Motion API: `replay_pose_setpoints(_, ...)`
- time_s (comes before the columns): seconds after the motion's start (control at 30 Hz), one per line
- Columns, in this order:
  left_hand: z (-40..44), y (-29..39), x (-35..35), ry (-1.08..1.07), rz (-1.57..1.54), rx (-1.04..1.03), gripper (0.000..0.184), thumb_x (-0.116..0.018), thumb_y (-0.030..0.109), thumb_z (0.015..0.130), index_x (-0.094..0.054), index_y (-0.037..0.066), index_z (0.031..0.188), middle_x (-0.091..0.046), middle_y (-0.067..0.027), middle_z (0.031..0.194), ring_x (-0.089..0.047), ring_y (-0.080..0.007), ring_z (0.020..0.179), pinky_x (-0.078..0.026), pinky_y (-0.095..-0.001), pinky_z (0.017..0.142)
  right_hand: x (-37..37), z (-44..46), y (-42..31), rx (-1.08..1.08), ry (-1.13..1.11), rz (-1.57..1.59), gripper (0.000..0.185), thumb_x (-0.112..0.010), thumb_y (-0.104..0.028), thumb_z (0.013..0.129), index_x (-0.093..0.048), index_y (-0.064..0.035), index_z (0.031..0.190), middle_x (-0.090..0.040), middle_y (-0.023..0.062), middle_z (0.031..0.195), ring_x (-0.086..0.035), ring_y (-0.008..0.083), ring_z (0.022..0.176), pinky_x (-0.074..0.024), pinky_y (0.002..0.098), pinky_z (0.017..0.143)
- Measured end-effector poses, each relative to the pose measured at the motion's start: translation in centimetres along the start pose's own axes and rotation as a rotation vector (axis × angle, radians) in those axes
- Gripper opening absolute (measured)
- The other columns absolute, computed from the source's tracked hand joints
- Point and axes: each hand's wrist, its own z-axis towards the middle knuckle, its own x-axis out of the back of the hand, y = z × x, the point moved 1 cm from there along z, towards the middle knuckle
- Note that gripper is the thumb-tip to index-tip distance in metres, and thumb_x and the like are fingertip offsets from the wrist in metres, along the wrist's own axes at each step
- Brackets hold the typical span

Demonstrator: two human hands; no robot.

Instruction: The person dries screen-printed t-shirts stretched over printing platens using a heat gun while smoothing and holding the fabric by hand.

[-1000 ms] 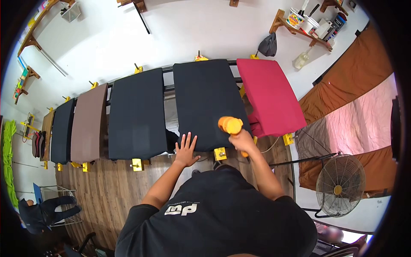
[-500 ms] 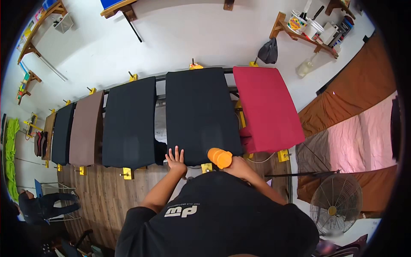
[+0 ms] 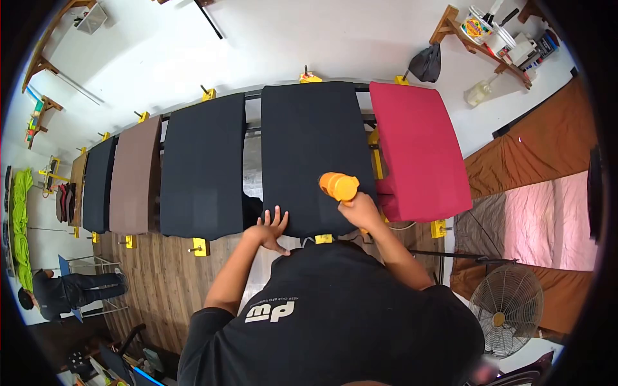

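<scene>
An orange heat gun (image 3: 339,186) is in my right hand (image 3: 362,213), held over the right half of the black fabric-covered board (image 3: 312,141) in front of me. My fingers are wrapped round its grip, and its barrel points forward and left. My left hand (image 3: 269,230) rests at the near left corner of that same board, fingers spread and holding nothing. Beneath the left hand, the edge of the black fabric hangs down in folds.
A red-covered board (image 3: 421,154) stands to the right. Another black-covered board (image 3: 203,164) and a brown one (image 3: 135,174) line up leftward. Yellow clamps (image 3: 201,247) jut from the rack. A fan (image 3: 505,312) stands at lower right; another person (image 3: 71,293) is at far left.
My right hand has carried the heat gun forward, farther over the black board. The left hand stays at the near left corner, its fingers still spread. The view has shifted slightly.
</scene>
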Motion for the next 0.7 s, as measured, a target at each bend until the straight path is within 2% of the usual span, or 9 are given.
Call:
replay_pose_setpoints(0.07, -1.0, -2.5, 0.4, 0.044, -0.054, -0.094, 0.149, -0.078, 0.085, 0.078, 0.018, 0.026, 0.176, 0.015, -0.0176, 0.184, -0.001, -0.0466, 0.17, -0.016, -0.0718, 0.13, -0.1, 0.3, -0.7, -0.002, 0.041, -0.03, 0.03, -0.074, -0.027, 0.086, -0.077, -0.0018, 0.101, -0.077, 0.0246, 0.097, -0.074, 0.0463, 0.101, -0.0593, 0.0543, 0.086)
replay_pose_setpoints(0.1, -2.2, -3.5, -0.1, 0.176, -0.148, -0.172, 0.128, -0.074, 0.081, 0.086, -0.002, 0.032, 0.179, 0.001, -0.014, 0.186, -0.011, -0.039, 0.171, -0.018, -0.0718, 0.13, -0.1, 0.5, -0.3, 0.004, 0.036, -0.021, 0.03, -0.073, -0.027, 0.086, -0.076, -0.0016, 0.102, -0.077, 0.0246, 0.097, -0.074, 0.0466, 0.101, -0.0592, 0.0545, 0.086)
replay_pose_setpoints(0.13, -2.7, -4.1, -0.7, 0.176, -0.153, -0.176, 0.128, -0.074, 0.081, 0.086, -0.002, 0.032, 0.179, 0.001, -0.014, 0.186, -0.011, -0.039, 0.171, -0.018, -0.0718, 0.13, -0.2, 0.4, -0.4, 0.008, 0.03, -0.014, 0.03, -0.073, -0.027, 0.086, -0.076, -0.0015, 0.102, -0.076, 0.0247, 0.097, -0.074, 0.047, 0.1, -0.0591, 0.0547, 0.085)
replay_pose_setpoints(0.23, -3.9, -4.1, -2.7, 0.57, -0.17, -0.32, 0.09, -0.072, 0.073, 0.093, -0.049, 0.029, 0.168, -0.022, -0.0145, 0.184, -0.028, -0.0394, 0.167, -0.023, -0.0707, 0.129, 0.2, -1.2, -2.1, -0.058, 0.085, -0.085, 0.031, -0.073, -0.027, 0.087, -0.077, -0.0015, 0.105, -0.077, 0.0249, 0.097, -0.073, 0.0473, 0.101, -0.0595, 0.0536, 0.086)
replay_pose_setpoints(0.47, -0.9, -2.5, -6.8, 1.101, -0.217, -0.263, 0.054, -0.081, 0.054, 0.089, -0.08, 0.023, 0.133, -0.054, -0.0119, 0.167, -0.049, -0.0355, 0.154, -0.023, -0.0673, 0.128, -0.4, -6.5, -2.3, -0.013, -0.03, -0.078, 0.033, -0.076, -0.029, 0.086, -0.078, -0.0015, 0.106, -0.078, 0.0253, 0.099, -0.075, 0.0443, 0.102, -0.0602, 0.0519, 0.085)
replay_pose_setpoints(0.57, -0.2, -1.0, -6.1, 1.275, -0.263, -0.17, 0.047, -0.085, 0.05, 0.088, -0.08, 0.021, 0.124, -0.067, -0.0075, 0.146, -0.059, -0.0323, 0.139, -0.021, -0.0665, 0.128, -0.1, -8.2, 0.1, 0.016, -0.138, -0.014, 0.032, -0.076, -0.026, 0.086, -0.077, 0.0008, 0.105, -0.078, 0.0252, 0.099, -0.076, 0.0447, 0.101, -0.0599, 0.0508, 0.086)
replay_pose_setpoints(0.6, -0.2, -0.2, -5.2, 1.369, -0.331, -0.153, 0.038, -0.087, 0.046, 0.087, -0.075, 0.013, 0.101, -0.07, -0.0048, 0.12, -0.063, -0.0287, 0.119, -0.033, -0.0601, 0.117, -0.4, -8.7, 0.8, 0.033, -0.213, 0.063, 0.033, -0.076, -0.024, 0.086, -0.076, 0.0015, 0.106, -0.078, 0.0254, 0.1, -0.075, 0.0451, 0.103, -0.0596, 0.0503, 0.087)
replay_pose_setpoints(0.67, 0.7, -0.3, -4.7, 1.294, -0.562, -0.018, 0.044, -0.087, 0.045, 0.089, -0.061, 0.009, 0.084, -0.068, -0.005, 0.108, -0.061, -0.0287, 0.108, -0.039, -0.0527, 0.1, -0.3, -9.7, -0.2, 0.025, -0.185, 0.077, 0.034, -0.075, -0.022, 0.085, -0.075, 0.0023, 0.109, -0.078, 0.0258, 0.102, -0.075, 0.0448, 0.105, -0.0591, 0.049, 0.087)
replay_pose_setpoints(0.7, 1.6, -0.3, -4.4, 1.447, -0.592, 0.005, 0.056, -0.086, 0.043, 0.091, -0.047, 0.007, 0.071, -0.065, -0.0101, 0.086, -0.059, -0.0309, 0.083, -0.039, -0.0477, 0.076, -0.3, -9.8, 0.1, 0.024, -0.168, 0.094, 0.035, -0.075, -0.021, 0.085, -0.075, 0.0019, 0.111, -0.078, 0.0256, 0.103, -0.075, 0.0446, 0.104, -0.0589, 0.0491, 0.087)
